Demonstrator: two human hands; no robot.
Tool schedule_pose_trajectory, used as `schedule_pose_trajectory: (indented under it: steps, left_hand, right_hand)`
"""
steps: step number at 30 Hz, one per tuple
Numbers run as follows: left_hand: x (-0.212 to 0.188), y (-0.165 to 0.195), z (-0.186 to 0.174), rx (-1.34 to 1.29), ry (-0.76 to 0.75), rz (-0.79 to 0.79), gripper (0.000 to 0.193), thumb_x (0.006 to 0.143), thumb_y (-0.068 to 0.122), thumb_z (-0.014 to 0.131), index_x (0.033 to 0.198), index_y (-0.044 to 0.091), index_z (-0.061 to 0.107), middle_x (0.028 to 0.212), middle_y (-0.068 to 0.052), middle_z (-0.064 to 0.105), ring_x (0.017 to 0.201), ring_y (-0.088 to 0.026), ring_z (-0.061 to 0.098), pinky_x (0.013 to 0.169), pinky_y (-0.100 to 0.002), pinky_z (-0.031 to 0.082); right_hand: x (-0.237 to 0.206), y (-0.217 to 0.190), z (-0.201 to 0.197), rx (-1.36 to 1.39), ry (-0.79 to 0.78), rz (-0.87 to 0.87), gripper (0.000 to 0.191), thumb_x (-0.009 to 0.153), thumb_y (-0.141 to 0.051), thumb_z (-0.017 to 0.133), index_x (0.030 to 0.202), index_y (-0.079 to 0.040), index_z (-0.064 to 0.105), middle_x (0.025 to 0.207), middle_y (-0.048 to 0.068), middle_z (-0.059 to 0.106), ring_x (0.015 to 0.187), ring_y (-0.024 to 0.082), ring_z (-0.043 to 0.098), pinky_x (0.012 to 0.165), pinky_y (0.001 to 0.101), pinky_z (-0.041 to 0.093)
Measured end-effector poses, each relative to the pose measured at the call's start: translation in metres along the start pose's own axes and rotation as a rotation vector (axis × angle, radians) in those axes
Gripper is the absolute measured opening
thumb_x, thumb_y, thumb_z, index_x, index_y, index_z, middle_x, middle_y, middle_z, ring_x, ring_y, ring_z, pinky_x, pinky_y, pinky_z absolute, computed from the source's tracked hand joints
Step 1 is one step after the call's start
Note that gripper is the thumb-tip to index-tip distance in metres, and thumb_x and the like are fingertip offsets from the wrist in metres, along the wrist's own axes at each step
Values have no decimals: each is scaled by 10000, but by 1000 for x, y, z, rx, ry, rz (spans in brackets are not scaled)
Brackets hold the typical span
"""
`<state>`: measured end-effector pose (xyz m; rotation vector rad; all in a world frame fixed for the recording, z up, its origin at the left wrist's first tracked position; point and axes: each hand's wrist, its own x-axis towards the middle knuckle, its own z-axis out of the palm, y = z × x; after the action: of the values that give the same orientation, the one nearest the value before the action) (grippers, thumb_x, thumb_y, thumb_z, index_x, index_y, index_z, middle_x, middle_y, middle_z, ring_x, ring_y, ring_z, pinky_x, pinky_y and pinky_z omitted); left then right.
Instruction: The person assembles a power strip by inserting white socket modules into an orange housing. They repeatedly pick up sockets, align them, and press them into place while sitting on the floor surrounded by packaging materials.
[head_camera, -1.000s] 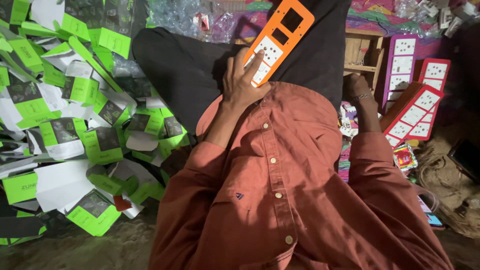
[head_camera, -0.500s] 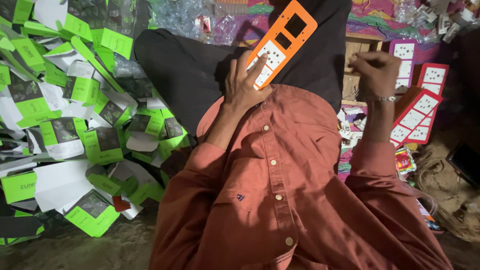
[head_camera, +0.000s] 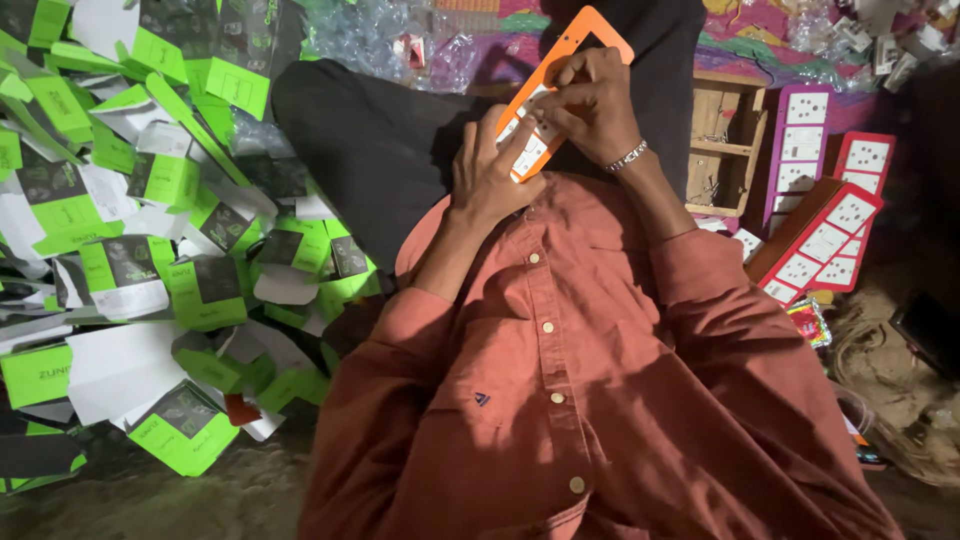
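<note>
— What have you got in your hands there?

— An orange plastic frame (head_camera: 560, 75) with white socket pieces set into it. My left hand (head_camera: 490, 175) is under its lower end, palm against the back and fingers curled lightly round the edge, so it carries the weight. My right hand (head_camera: 590, 105) is on top, fingertips pinched down on one of the white socket pieces (head_camera: 530, 140) near the middle of the frame. Neither hand is open; both are closed on the frame, the right more tightly.

— Where does it sit?

— Up in front of my chest, above my lap, tilted with the top end pointing away from me.

— What's around you?

— To the left of my left hand, a big heap of green and white cardboard boxes (head_camera: 150, 230). To the right of my right hand, a small wooden crate (head_camera: 725, 150), and past it red and purple frames (head_camera: 825, 235) already filled with white pieces.

— What might go wrong?

— I think the piece could go in crooked if I press with only my fingertips; the frame rests on one palm alone, so a hard push may twist it or tip it out of my grip. It's also dim here, so I could misjudge the slot.
</note>
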<state>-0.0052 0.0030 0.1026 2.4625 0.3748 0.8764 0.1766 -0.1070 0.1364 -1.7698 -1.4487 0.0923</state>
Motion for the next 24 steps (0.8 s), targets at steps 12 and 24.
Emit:
schedule_pose_trajectory:
  steps: [12,24]
  left_hand:
    - [0,1,0,-12,-7,-6,758,629,184,835,1351,163,606,1338,-144,514,1042,-382,553,799,-476,563]
    - [1,2,0,13,-50,-29,717,601,219,846,1281,117,641,1312,-136,518,1021,-357,557,787,-460,562]
  right_hand:
    - [-1,8,19,-41,87,61,205,845,-130,899,1039,-174,854,953,-15,621,989,229,530,857,373,444]
    - [-7,-1,10,-347,56,-144,196,907,-210,880,1093,-174,831,1099,6,667,1022,223,536,910,395,400]
